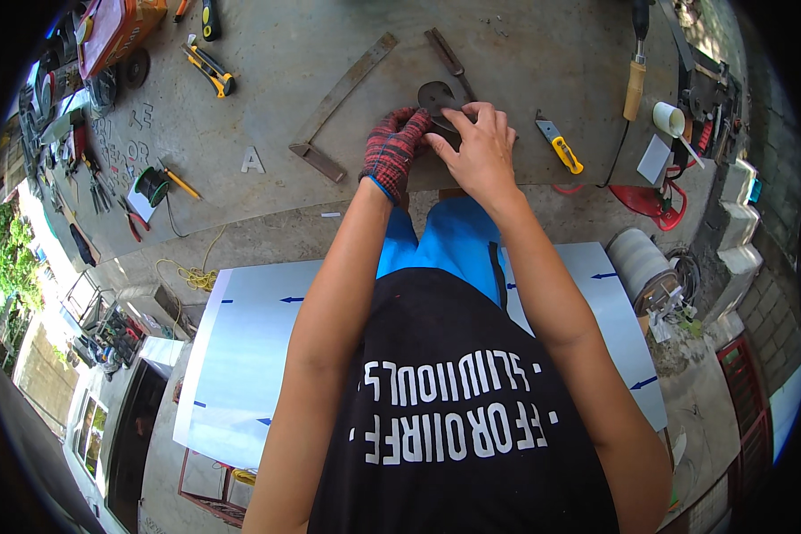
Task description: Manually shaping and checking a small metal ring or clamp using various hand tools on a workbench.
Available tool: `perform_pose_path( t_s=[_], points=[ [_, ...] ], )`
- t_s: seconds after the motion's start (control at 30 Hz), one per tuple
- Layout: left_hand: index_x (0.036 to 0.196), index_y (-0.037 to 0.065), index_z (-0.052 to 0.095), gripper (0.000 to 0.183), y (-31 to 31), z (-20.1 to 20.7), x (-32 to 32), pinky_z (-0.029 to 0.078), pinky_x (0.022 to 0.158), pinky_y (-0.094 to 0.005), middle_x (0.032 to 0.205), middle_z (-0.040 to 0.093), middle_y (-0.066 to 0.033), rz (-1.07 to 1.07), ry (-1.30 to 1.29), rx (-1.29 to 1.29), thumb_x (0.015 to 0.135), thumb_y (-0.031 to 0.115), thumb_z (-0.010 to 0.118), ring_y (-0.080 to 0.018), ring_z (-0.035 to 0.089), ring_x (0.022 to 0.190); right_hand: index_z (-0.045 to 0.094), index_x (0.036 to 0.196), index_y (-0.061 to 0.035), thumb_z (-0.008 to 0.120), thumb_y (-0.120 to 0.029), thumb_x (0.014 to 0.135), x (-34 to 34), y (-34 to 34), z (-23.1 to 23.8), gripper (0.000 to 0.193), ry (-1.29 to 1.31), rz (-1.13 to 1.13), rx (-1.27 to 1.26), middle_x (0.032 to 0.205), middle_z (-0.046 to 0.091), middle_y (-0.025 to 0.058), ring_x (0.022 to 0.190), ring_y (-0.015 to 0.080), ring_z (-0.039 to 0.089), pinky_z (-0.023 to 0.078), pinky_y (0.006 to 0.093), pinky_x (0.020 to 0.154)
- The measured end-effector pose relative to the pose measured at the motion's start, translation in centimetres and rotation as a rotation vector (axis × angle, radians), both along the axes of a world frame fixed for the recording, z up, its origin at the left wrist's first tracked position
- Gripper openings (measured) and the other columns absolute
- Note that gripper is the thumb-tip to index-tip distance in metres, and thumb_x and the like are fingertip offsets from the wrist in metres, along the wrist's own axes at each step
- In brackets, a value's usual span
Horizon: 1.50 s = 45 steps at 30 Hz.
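Note:
A dark round metal disc [435, 95] with small holes is at the table's near side, between my hands. My left hand [395, 149], in a red and black knit glove, has its fingers closed at the disc's lower left edge. My bare right hand [482, 151] bends over from the right, index fingertip on the disc and thumb below it. My fingers partly hide the disc's lower edge. Just beyond it lies a short dark metal bar [445, 53]. To the left, a long flat metal strip [347, 84] meets a shorter angle piece [318, 163].
On the grey metal table [285, 62] lie a yellow utility knife [561, 149], another yellow cutter [209, 69], a cut-out metal letter [252, 160], a green wire spool [152, 184] and red-handled pliers [135, 222]. A wooden-handled tool [635, 89] and white cup [668, 118] are right.

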<state>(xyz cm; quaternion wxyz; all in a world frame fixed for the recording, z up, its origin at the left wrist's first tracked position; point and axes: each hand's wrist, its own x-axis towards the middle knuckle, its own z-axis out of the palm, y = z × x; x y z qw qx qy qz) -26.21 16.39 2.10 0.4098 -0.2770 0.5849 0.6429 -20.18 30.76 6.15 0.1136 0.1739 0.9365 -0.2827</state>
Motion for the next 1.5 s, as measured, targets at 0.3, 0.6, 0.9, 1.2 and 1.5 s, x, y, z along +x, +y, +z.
perform_pose_path(
  t_s=[0.3, 0.6, 0.9, 1.2, 1.5],
  points=[
    [0.136, 0.001, 0.057, 0.05, -0.2, -0.4, -0.3, 0.057, 0.078, -0.0304, 0.107, 0.069, -0.0058, -0.046, -0.016, -0.004, 0.096, 0.027, 0.072, -0.0129, 0.065, 0.084, 0.073, 0.123, -0.0151, 0.075, -0.042, 0.087, -0.8, 0.4, -0.3, 0.045, -0.059, 0.008, -0.024, 0.127, 0.052, 0.0135, 0.124, 0.033, 0.044, 0.036, 0.0481, 0.104],
    [0.133, -0.001, 0.059, 0.051, 0.5, 0.5, 0.0, 0.057, 0.078, -0.03, 0.107, 0.07, -0.0094, 0.021, 0.025, -0.043, 0.093, 0.026, 0.076, -0.0153, 0.066, 0.087, 0.072, 0.125, -0.0163, 0.074, -0.048, 0.087, -0.4, 1.4, 0.0, 0.049, -0.034, 0.003, -0.07, 0.127, 0.052, 0.0131, 0.123, 0.0326, 0.045, 0.035, 0.0487, 0.104],
    [0.13, -0.002, 0.063, 0.049, 1.0, 0.3, 0.5, 0.056, 0.08, -0.0284, 0.108, 0.072, -0.0101, 0.052, 0.083, -0.055, 0.091, 0.025, 0.078, -0.0155, 0.067, 0.089, 0.072, 0.125, -0.0153, 0.077, -0.045, 0.086, -0.3, 2.2, 0.0, 0.049, -0.038, 0.098, 0.001, 0.121, 0.054, 0.0102, 0.117, 0.0307, 0.048, 0.038, 0.0455, 0.099],
    [0.121, -0.002, 0.07, 0.046, 1.2, 0.1, 1.0, 0.055, 0.087, -0.0344, 0.107, 0.075, -0.0157, 0.046, 0.159, -0.111, 0.088, 0.029, 0.078, -0.0223, 0.072, 0.096, 0.069, 0.129, -0.0184, 0.079, -0.034, 0.084, -0.6, 2.4, 0.3, 0.048, -0.055, 0.218, 0.08, 0.118, 0.054, 0.0101, 0.113, 0.0306, 0.049, 0.04, 0.0432, 0.096],
    [0.113, 0.001, 0.075, 0.045, 1.1, 0.9, 0.7, 0.055, 0.089, -0.0356, 0.107, 0.076, -0.0168, -0.07, 0.203, -0.259, 0.085, 0.035, 0.079, -0.0259, 0.072, 0.097, 0.065, 0.135, -0.0215, 0.08, -0.033, 0.084, -0.9, 1.6, -0.4, 0.054, -0.056, 0.27, 0.145, 0.117, 0.052, 0.011, 0.111, 0.0306, 0.049, 0.04, 0.0435, 0.093]
  ],
)
